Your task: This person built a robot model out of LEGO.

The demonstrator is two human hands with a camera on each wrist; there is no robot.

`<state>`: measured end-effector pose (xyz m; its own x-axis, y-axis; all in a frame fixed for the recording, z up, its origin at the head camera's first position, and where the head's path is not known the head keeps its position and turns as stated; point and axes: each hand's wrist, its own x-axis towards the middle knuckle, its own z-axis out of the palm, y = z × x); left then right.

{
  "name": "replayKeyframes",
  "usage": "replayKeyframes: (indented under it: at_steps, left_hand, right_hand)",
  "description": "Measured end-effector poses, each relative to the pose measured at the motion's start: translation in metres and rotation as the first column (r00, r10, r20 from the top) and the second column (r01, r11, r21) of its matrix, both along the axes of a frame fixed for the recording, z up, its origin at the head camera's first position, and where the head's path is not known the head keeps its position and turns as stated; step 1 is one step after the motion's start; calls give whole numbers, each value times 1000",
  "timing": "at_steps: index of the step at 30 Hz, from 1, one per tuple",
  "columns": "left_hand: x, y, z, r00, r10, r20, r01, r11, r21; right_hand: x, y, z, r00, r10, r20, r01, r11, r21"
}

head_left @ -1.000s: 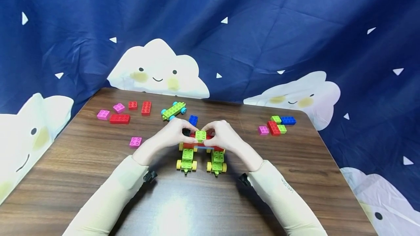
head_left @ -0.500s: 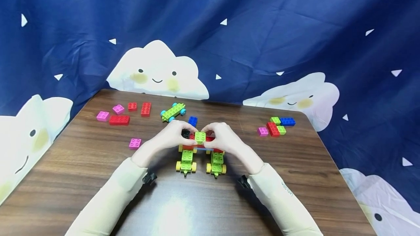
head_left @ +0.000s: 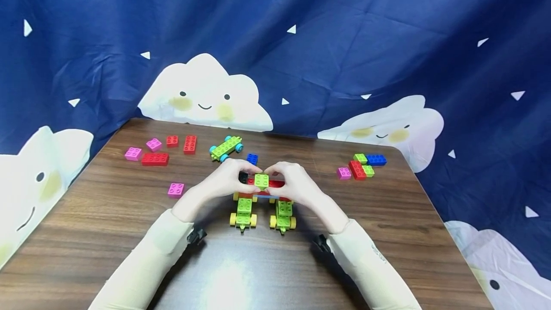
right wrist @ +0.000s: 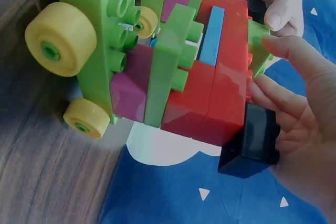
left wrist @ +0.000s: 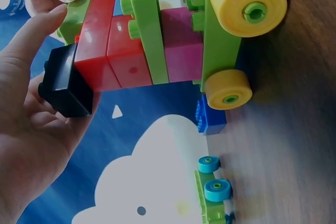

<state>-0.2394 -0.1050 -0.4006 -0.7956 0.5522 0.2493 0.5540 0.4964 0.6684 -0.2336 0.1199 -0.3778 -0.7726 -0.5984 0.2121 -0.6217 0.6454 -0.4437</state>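
Observation:
Both hands meet over a toy brick build in the middle of the table. A small lime green brick (head_left: 261, 182) sits on top of its red bricks (left wrist: 95, 40). My left hand (head_left: 227, 177) pinches the green brick from the left, and my right hand (head_left: 296, 183) pinches it from the right. Black bricks stand at both ends of the red row, one (left wrist: 67, 81) by the left palm, the other (right wrist: 249, 140) by the right. Under the red row are a light blue piece (right wrist: 211, 36), green plates, purple bricks (right wrist: 131, 85) and two green wheeled bases (head_left: 243, 219) with yellow wheels.
Behind the build lie a blue brick (head_left: 252, 159) and a green wheeled base (head_left: 226, 148) with blue wheels. Red and pink bricks (head_left: 175, 190) are scattered at the left. At the right is a cluster of red (head_left: 358, 170), green, blue and pink bricks.
Both hands keep their hold on the green brick over the build. Only the head view has drifted slightly; the bricks on the table have not moved.

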Motion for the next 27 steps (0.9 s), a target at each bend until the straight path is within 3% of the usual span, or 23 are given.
replayKeyframes:
  at_steps: [6, 12, 21, 27]
  left_hand:
    - [0, 4, 0, 999, -4, -37, 4, 1000, -19]
    - [0, 5, -1, 999, 1, -37, -1, 1000, -13]
    - [-2, 4, -3, 999, 28, 24, -27, 1000, -12]
    - [-2, 4, -4, 1000, 20, 19, -20, 1000, 6]
  right_hand:
    - [2, 10, 0, 998, -1, -59, -2, 998, -66]
    - [3, 30, 4, 987, -58, -152, 34, 987, -158]
    - [-6, 79, 17, 934, -185, -306, 74, 938, -340]
    - [-18, 125, 26, 899, -301, -318, 156, 899, -410]
